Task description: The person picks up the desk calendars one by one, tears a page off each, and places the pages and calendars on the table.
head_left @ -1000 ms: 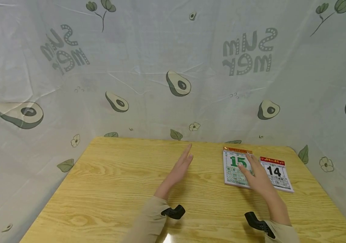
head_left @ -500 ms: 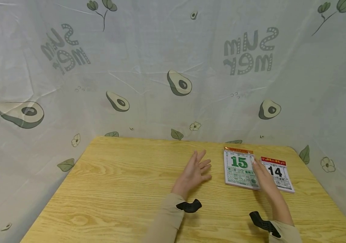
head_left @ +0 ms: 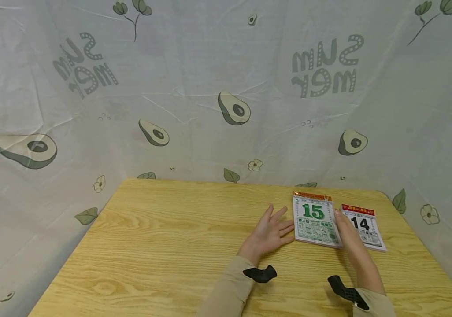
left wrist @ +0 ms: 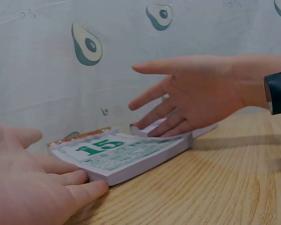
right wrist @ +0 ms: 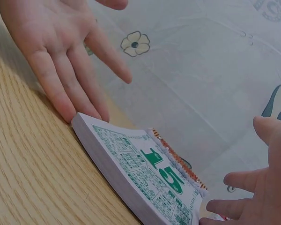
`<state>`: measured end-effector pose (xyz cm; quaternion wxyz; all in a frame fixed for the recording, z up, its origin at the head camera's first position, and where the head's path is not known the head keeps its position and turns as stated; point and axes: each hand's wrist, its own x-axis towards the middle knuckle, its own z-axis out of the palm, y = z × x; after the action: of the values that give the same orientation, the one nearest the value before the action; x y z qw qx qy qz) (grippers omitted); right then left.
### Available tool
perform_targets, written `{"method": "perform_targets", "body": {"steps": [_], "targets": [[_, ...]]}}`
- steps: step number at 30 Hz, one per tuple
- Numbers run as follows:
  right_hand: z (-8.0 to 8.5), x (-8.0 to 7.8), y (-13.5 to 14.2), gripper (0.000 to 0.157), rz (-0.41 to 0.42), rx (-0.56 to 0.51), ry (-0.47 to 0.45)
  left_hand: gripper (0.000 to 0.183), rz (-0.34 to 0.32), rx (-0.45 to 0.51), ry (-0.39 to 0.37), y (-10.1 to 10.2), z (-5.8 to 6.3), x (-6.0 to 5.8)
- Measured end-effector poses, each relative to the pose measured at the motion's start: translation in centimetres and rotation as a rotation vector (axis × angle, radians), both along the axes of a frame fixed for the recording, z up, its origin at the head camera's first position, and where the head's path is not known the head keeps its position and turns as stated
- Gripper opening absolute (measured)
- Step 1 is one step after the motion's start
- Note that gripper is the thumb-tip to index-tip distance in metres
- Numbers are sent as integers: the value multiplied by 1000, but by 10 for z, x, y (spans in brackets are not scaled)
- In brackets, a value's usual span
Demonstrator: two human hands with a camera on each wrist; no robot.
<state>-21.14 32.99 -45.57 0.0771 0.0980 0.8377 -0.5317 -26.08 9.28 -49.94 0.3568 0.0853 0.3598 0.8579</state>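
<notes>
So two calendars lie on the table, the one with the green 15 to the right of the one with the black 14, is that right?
Not quite: the sides are swapped. The head view shows the green 15 calendar to the left of the black 14 calendar. Both do lie on the table.

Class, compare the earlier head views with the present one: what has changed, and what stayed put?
The left hand moved rightward to the left edge of the 15 calendar, its palm turning upward. The right hand shifted from over that calendar to its right edge. Both calendars, including the 14 calendar, stayed put.
</notes>
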Motion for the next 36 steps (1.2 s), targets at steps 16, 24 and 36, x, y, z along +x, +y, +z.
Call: {"method": "perform_targets", "body": {"steps": [16, 24, 36], "targets": [[-1, 5, 0, 92, 22, -98, 14, 84, 1, -60, -11, -2, 0, 0], [0, 4, 0, 90, 40, -189, 17, 82, -11, -115, -10, -5, 3, -1], [-1, 4, 1, 82, -13, -197, -38, 74, 18, -262, 63, -3, 7, -1]]}}
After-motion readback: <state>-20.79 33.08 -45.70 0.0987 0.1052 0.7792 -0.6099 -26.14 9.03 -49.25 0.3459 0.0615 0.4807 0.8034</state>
